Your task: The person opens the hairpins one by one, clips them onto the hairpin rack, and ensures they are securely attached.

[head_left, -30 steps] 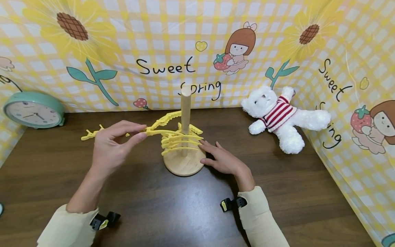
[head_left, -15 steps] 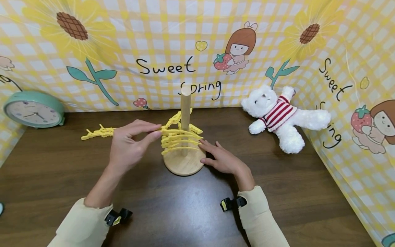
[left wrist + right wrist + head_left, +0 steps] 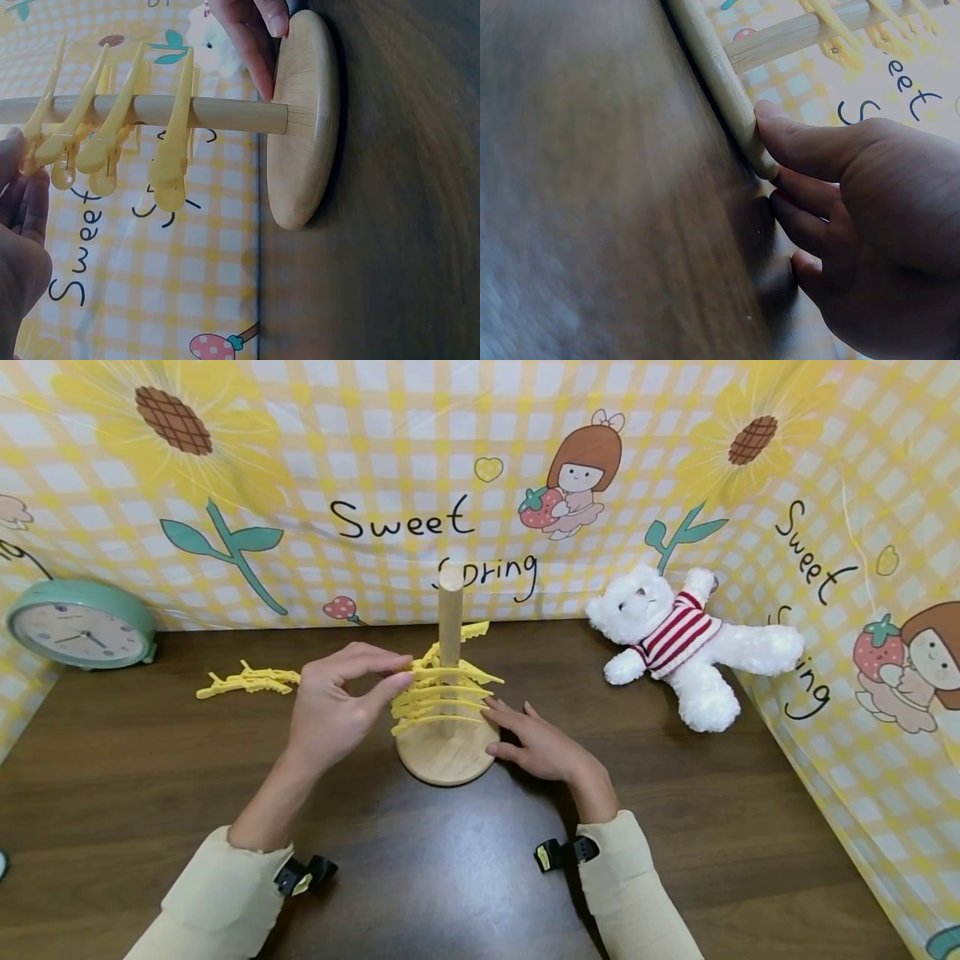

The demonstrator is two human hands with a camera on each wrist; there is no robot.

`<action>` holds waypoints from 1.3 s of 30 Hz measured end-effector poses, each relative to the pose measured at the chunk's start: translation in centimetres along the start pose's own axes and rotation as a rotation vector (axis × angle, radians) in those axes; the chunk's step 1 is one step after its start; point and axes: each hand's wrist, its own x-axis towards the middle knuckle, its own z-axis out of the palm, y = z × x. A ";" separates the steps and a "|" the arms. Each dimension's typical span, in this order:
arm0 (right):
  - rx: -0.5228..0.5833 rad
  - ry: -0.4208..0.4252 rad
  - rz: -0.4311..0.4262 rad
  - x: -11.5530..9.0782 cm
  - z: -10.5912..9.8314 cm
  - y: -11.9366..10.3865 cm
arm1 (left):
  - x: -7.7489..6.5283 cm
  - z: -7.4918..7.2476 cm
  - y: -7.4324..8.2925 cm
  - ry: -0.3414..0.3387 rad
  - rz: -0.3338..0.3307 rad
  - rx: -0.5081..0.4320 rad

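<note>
A round wooden base [image 3: 447, 768] carries an upright wooden post [image 3: 451, 610] with several yellow hair clips [image 3: 438, 705] on it, one above another. My left hand [image 3: 337, 706] pinches the tail of the uppermost hair clip [image 3: 46, 94] between thumb and fingers. That clip straddles the post, one long prong in front and the far prong showing behind. My right hand [image 3: 543, 747] holds the base's right edge; in the right wrist view its thumb [image 3: 799, 142] lies at the rim, with the fingers alongside the edge.
More yellow hair clips [image 3: 251, 681] lie on the dark wooden table [image 3: 360, 877] at left. A green alarm clock [image 3: 82, 625] stands at far left, and a white teddy bear [image 3: 686, 639] in a striped shirt lies at right. Patterned cloth [image 3: 390, 460] backs the table.
My left hand has moved right, carrying the spread hair clip from left of the post until its prongs pass on both sides of it. The right hand stays at the base.
</note>
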 end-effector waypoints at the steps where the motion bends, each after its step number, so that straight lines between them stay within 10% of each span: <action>1: 0.000 0.000 -0.001 0.0 0.0 0.0 | 0.0 0.0 0.0 -0.006 0.003 -0.001; 39: 0.005 0.002 -0.003 0.0 0.2 0.0 | -0.8 -1.1 -0.4 -0.057 -0.067 -0.142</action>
